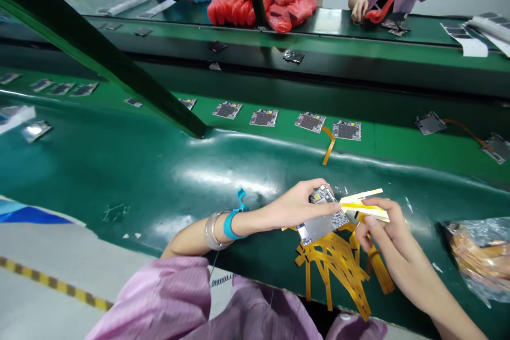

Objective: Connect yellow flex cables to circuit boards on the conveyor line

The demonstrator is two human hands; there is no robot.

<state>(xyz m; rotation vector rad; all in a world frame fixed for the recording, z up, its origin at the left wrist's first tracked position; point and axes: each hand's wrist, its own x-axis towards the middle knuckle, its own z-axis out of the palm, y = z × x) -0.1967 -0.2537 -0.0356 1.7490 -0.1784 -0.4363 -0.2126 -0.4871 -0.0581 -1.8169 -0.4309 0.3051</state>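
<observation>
My left hand (299,204) grips a circuit board (319,227), a grey metal-shielded plate with small parts along its edges, tilted over the bench. Pinched in the fingers of my right hand (388,231) is an orange flex cable (364,207), which shines bright where it meets the board's right edge. Whether it is joined to the board cannot be made out. Below both hands lies a loose pile of orange flex cables (338,263). A blue wrist strap (230,224) and a clear bangle are on my left wrist.
Several circuit boards (264,117) lie in a row on the green belt (382,143); some have flex cables attached. A green post (99,58) slants across the left. At right sits a plastic bag of flex cables (484,255). Two people work across the line beside red wrapped bundles (274,2).
</observation>
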